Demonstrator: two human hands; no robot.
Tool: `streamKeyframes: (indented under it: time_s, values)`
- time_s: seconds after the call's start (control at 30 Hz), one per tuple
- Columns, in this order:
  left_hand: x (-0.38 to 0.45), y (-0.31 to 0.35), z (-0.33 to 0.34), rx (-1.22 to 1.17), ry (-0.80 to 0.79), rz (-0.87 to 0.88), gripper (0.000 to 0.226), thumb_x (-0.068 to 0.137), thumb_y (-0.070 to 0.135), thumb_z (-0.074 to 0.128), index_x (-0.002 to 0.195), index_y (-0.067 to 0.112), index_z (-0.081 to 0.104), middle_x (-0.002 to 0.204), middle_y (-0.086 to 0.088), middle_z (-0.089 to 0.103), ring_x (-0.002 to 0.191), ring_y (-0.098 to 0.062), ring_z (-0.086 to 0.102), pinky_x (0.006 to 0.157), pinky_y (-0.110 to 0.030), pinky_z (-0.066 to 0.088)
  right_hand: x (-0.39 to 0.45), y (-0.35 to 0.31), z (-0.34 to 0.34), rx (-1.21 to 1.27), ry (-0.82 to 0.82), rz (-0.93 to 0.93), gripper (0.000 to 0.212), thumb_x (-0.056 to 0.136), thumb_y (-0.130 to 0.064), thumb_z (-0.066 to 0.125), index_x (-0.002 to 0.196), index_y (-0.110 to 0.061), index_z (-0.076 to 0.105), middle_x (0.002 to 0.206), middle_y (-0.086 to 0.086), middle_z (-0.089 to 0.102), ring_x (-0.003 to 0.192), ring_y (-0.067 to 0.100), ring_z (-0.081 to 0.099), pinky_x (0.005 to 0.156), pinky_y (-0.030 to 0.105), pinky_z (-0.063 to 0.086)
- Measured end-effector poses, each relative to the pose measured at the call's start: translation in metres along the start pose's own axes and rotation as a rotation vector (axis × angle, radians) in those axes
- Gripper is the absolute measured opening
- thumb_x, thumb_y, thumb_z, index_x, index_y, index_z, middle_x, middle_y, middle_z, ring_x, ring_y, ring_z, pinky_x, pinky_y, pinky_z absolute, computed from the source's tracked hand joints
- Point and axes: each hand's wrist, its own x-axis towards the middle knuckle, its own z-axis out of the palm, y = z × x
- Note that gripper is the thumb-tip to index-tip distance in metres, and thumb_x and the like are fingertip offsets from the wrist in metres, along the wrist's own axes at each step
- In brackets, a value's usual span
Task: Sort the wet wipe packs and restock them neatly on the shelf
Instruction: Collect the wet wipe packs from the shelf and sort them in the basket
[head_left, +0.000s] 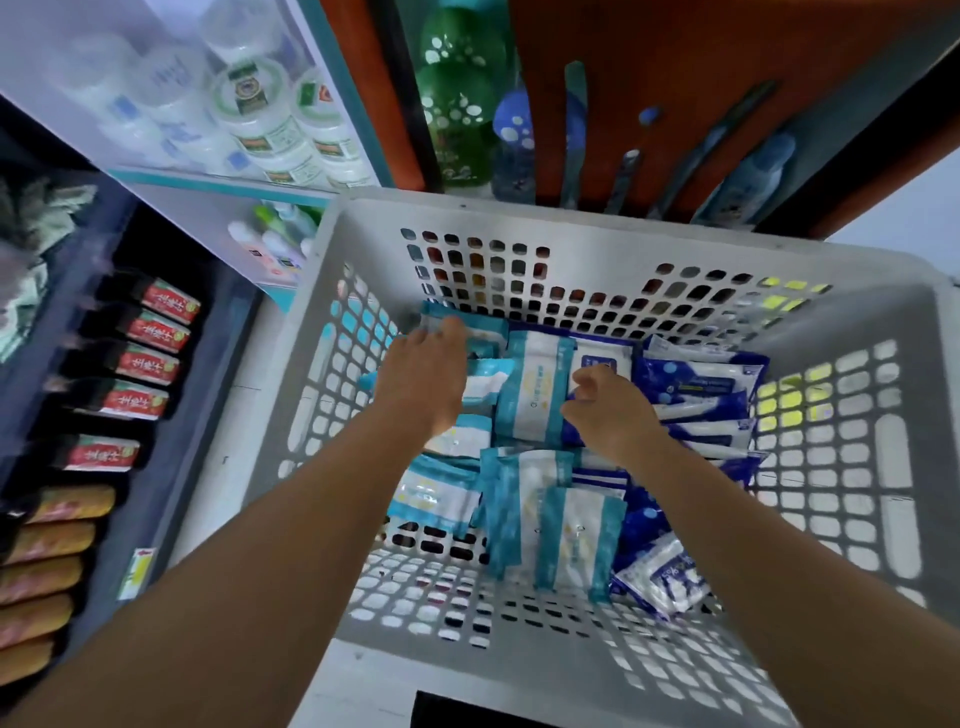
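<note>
A: Start with the big thing. What are we looking at?

B: A pale perforated basket (613, 249), seen from above, with both arms reaching down into it. To the left runs a dark shelf (156, 499) lined with red-labelled packets (150, 364).

A: And the wet wipe packs?

B: All in the basket's bottom, none shelved yet. The teal-and-white packs (535, 400) lie loosely through the left and middle, some flat, some leaning on each other. The dark blue packs (701, 384) are stacked on edge along the right side. So the two kinds are only roughly apart.

A: The hands?

B: The left hand (423, 374) lies spread, fingers fairly straight, over the teal packs at the far left corner. The right hand (613, 410) has its fingers curled at the edge of a teal pack in the middle, beside the blue ones. It looks like a pinch on that pack, though the fingertips are partly hidden, so I can't be certain.

A: What could go wrong from here?

B: The packs are slick and overlapping. Lifting one by its edge could drag a neighbour along or let it slip back. The leaning teal ones near the front could topple into the blue row and mix the kinds again.
</note>
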Motion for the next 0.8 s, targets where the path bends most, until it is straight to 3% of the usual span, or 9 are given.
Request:
streamKeyframes:
  time_s: [0.1, 0.2, 0.37, 0.5, 0.63, 0.7, 0.8]
  values:
    - [0.017, -0.003, 0.011, 0.164, -0.005, 0.109, 0.052, 0.078, -0.001, 0.060, 0.122, 0.007, 0.034, 0.112, -0.012, 0.059, 0.108, -0.029, 0.052, 0.096, -0.035, 0.037, 0.012, -0.006, 0.011, -0.060, -0.020, 0.032, 0.051, 0.094, -0.024, 0.056, 0.139, -0.009, 0.037, 0.128, 0.010, 0.055, 0.109, 0.026, 0.056, 0.086, 0.034, 0.044]
    - [0.034, -0.007, 0.021, 0.253, -0.012, 0.181, 0.055, 0.080, 0.005, 0.058, 0.128, 0.006, 0.030, 0.113, -0.011, 0.059, 0.110, -0.030, 0.051, 0.102, -0.038, 0.031, 0.025, -0.009, 0.023, -0.098, -0.005, 0.074, 0.047, 0.092, -0.025, 0.059, 0.130, -0.005, 0.041, 0.123, 0.013, 0.055, 0.101, 0.026, 0.055, 0.076, 0.031, 0.042]
    - [0.058, -0.013, 0.036, 0.200, 0.052, 0.233, 0.056, 0.081, 0.002, 0.056, 0.131, 0.005, 0.032, 0.125, -0.014, 0.056, 0.121, -0.032, 0.047, 0.112, -0.040, 0.017, 0.040, -0.013, 0.039, -0.109, 0.075, 0.142, 0.051, 0.085, -0.024, 0.066, 0.125, -0.004, 0.042, 0.125, 0.016, 0.052, 0.114, 0.031, 0.052, 0.090, 0.038, 0.048]
    - [0.063, -0.023, 0.056, 0.176, 0.225, 0.212, 0.062, 0.066, 0.010, 0.071, 0.125, 0.009, 0.051, 0.120, -0.015, 0.060, 0.115, -0.032, 0.055, 0.102, -0.044, 0.041, 0.043, -0.022, 0.048, -0.136, 0.136, 0.226, 0.070, 0.080, -0.032, 0.072, 0.129, 0.001, 0.034, 0.129, 0.021, 0.044, 0.115, 0.036, 0.050, 0.093, 0.042, 0.047]
    - [0.058, -0.030, 0.072, 0.107, 0.092, 0.273, 0.071, 0.070, 0.014, 0.076, 0.135, 0.016, 0.047, 0.135, -0.016, 0.047, 0.124, -0.032, 0.046, 0.100, -0.043, 0.040, 0.047, -0.029, 0.056, -0.139, 0.144, 0.316, 0.080, 0.079, -0.034, 0.074, 0.133, 0.001, 0.026, 0.133, 0.022, 0.040, 0.122, 0.036, 0.045, 0.099, 0.043, 0.043]
    - [0.058, -0.031, 0.073, 0.077, -0.050, 0.296, 0.074, 0.083, 0.028, 0.067, 0.145, 0.019, 0.029, 0.148, -0.014, 0.027, 0.136, -0.030, 0.028, 0.107, -0.044, 0.032, 0.051, -0.027, 0.056, -0.083, 0.137, 0.350, 0.074, 0.079, -0.032, 0.074, 0.131, -0.001, 0.032, 0.131, 0.020, 0.045, 0.120, 0.035, 0.048, 0.096, 0.042, 0.045]
    - [0.053, -0.032, 0.075, 0.043, -0.126, 0.257, 0.080, 0.089, 0.049, 0.055, 0.149, 0.019, 0.014, 0.154, -0.010, 0.010, 0.143, -0.028, 0.010, 0.112, -0.049, 0.026, 0.054, -0.022, 0.054, -0.015, 0.143, 0.346, 0.052, 0.083, -0.031, 0.070, 0.121, -0.005, 0.046, 0.121, 0.016, 0.056, 0.109, 0.032, 0.056, 0.081, 0.037, 0.050]
